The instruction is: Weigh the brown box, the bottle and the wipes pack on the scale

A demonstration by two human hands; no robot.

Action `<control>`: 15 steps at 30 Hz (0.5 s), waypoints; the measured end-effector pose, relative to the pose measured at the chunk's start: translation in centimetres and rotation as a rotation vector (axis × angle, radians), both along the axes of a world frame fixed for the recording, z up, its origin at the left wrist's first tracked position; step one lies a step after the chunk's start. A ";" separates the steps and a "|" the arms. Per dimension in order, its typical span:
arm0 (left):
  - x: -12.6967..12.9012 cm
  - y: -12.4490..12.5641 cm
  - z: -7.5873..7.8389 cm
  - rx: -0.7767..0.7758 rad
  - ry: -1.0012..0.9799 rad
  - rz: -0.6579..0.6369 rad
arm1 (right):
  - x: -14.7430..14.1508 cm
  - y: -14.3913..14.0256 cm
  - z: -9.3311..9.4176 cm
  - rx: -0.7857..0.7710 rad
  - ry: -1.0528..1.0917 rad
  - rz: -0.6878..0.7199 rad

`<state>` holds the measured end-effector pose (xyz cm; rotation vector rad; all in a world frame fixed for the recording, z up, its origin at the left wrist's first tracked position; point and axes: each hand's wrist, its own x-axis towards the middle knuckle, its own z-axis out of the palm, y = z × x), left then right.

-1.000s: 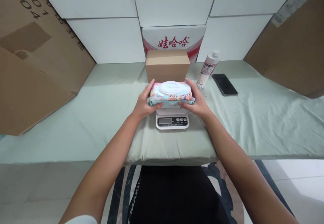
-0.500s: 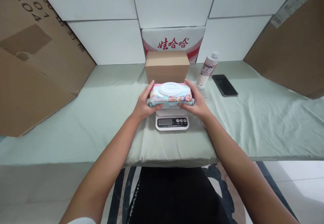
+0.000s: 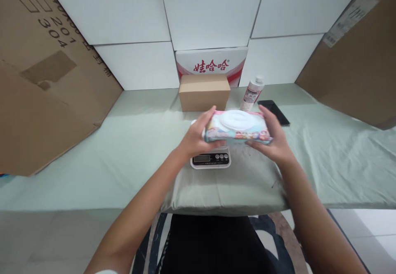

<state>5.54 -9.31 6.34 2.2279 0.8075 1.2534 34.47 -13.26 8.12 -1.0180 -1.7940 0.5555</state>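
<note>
Between my two hands is a pack of wet wipes (image 3: 238, 126), pink and light blue with a white oval lid facing up. My left hand (image 3: 199, 135) grips its left end, thumb along the front and fingers behind. At the right end, my right hand (image 3: 274, 138) holds it the same way. The pack is raised above and to the right of a white kitchen scale (image 3: 210, 166), slightly blurred. The scale's dark display and round buttons show, while its platform is mostly hidden behind my left hand and the pack.
Behind the scale stands a plain brown box (image 3: 204, 94), with a white and red carton (image 3: 212, 61) at the wall. A white bottle (image 3: 253, 93) and a black phone (image 3: 275, 112) are at the back right. Large cardboard sheets (image 3: 52, 100) flank the green cloth (image 3: 130, 150).
Both hands have carried the wipes pack to the right and off its place over the scale. The camera view has tilted slightly up.
</note>
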 end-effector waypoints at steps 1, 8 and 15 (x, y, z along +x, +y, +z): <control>1.7 -0.1 0.7 -0.033 0.037 -0.037 | 1.7 -0.9 0.3 -0.011 -0.020 -0.053; 13.1 1.1 2.0 -0.358 0.322 -0.179 | 11.5 -4.6 -1.3 -0.202 -0.067 -0.394; 13.2 1.9 4.7 -0.277 0.482 -0.179 | 13.4 -4.9 -1.1 -0.249 -0.296 -0.463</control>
